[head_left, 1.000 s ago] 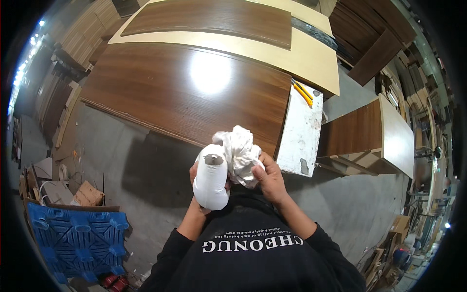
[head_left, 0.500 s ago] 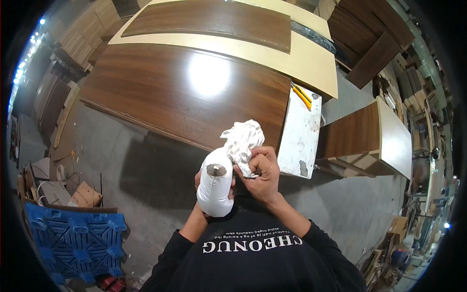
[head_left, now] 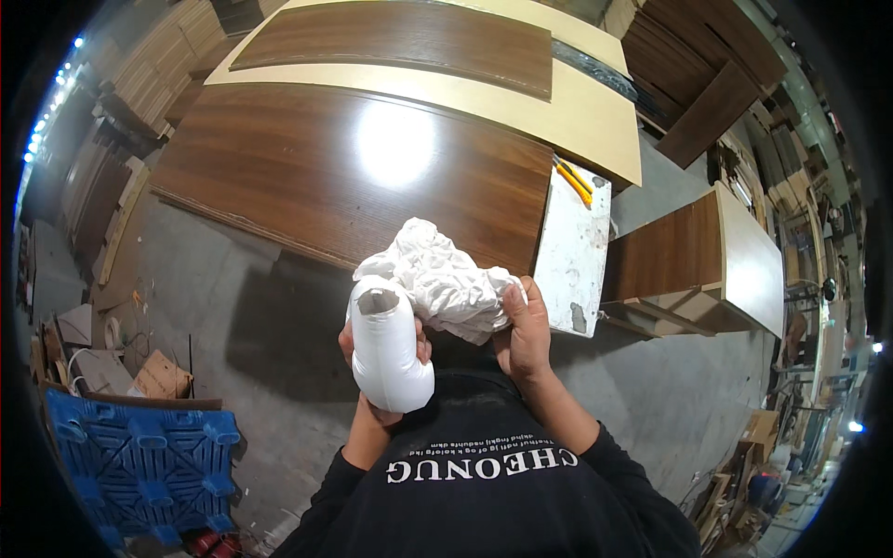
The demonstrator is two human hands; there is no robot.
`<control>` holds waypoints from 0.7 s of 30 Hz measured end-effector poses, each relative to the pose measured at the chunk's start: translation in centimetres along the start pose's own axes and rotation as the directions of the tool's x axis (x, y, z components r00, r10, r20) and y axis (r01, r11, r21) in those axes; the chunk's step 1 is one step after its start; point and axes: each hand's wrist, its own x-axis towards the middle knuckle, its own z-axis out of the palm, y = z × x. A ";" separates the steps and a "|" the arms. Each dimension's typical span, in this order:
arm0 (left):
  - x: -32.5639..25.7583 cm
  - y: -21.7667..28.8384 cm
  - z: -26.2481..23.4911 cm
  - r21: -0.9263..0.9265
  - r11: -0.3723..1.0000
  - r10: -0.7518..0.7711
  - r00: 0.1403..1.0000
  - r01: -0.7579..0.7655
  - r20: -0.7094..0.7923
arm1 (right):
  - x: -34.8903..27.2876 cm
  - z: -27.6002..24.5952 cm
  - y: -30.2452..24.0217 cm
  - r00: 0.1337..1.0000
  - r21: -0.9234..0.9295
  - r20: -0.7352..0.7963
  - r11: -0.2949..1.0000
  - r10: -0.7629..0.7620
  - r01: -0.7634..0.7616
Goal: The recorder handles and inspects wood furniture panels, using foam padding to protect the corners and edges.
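My left hand is wrapped round a smooth white roll-like piece, rounded at its near end, with a hollow greyish opening at its upper end. Most of that palm is hidden behind the piece. Crumpled white cloth or thin sheeting bunches up beside it; whether the two are joined I cannot tell. The right edge of this crumpled material is pinched between the thumb and fingers of my right hand. Both hands are in front of my body, close to the near edge of a brown wood-grain panel.
Yellow utility knives lie on a stained white surface right of the panel. Beyond are another brown panel and a pale board. A brown-and-white cabinet piece stands at right, a blue pallet at lower left.
The crumpled material has spread wider, with my right hand moved slightly right at its edge. My left hand and the white piece have shifted left, and its opening now faces up more.
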 end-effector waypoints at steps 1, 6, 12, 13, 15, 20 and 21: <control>-0.2 0.0 0.4 0.001 1.000 0.001 1.000 -0.001 0.000 | 0.1 0.2 0.1 0.999 0.041 -0.035 0.999 -0.020 0.022; -1.2 0.2 -0.3 -0.142 0.988 -0.060 0.997 0.052 -0.055 | 0.4 0.0 -0.3 0.986 0.141 -0.143 0.984 -0.090 0.110; -1.2 -0.2 0.3 -0.115 0.986 -0.124 0.991 0.119 -0.041 | 0.8 -2.9 0.3 0.970 0.351 -0.187 0.933 0.154 -0.080; -1.3 0.1 -0.2 -0.112 0.987 -0.124 0.992 0.119 -0.037 | 0.7 -3.0 0.5 0.975 0.356 -0.118 0.924 0.190 -0.137; -1.3 0.7 -1.3 -0.065 0.981 -0.184 0.981 0.181 -0.056 | 0.0 -2.9 0.8 0.983 0.048 -0.163 0.996 0.081 -0.075; -1.0 1.4 -1.7 -0.125 0.982 -0.148 0.987 0.139 -0.063 | 0.2 -2.6 0.4 0.951 -0.540 0.219 0.785 -0.216 0.303; -1.0 1.5 -2.0 -0.230 0.965 -0.137 0.990 0.124 -0.043 | 0.2 -2.3 0.2 0.938 -0.706 0.266 0.618 -0.221 0.346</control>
